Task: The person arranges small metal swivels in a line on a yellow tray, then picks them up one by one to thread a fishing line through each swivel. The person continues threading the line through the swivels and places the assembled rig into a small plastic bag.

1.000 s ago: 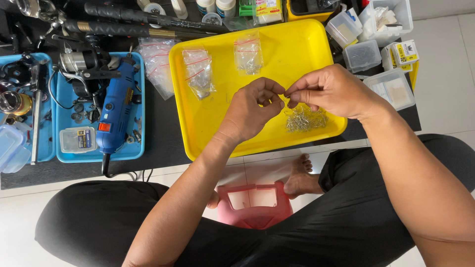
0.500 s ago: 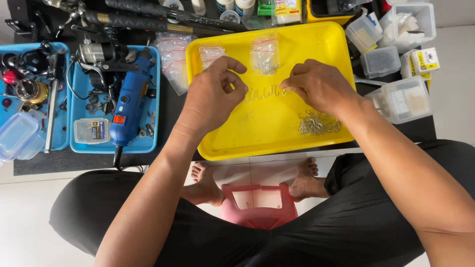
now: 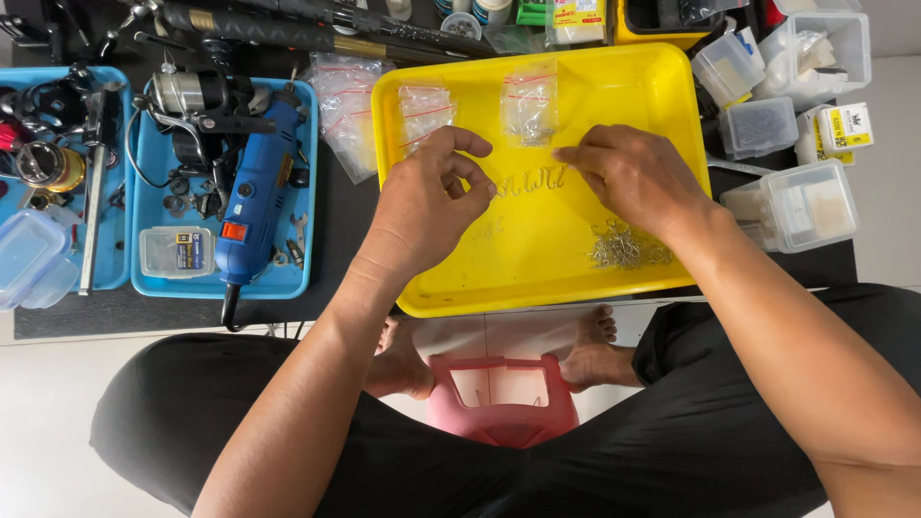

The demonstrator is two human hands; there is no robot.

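While both hands hover over the shallow yellow plastic tray (image 3: pixel 672 86), a short row of small bent metal hooks (image 3: pixel 531 180) lies on it between them.

L to R: blue plastic trays w/ tools – a blue handheld rotary tool (image 3: pixel 251 197) in the nearer one; clear zip bags (image 3: pixel 347 110) on the dark mat; then the left hand (image 3: pixel 422 206), fingers curled and pinched at the row's left end – can't tell if a hook is actually held. Right hand (image 3: pixel 638 177) has fingertips down at the row's right end, grip hidden. Loose pile of silvery hooks (image 3: pixel 628 247) sits just below that hand; clear lidded boxes (image 3: pixel 791 201) stand right of the tray.
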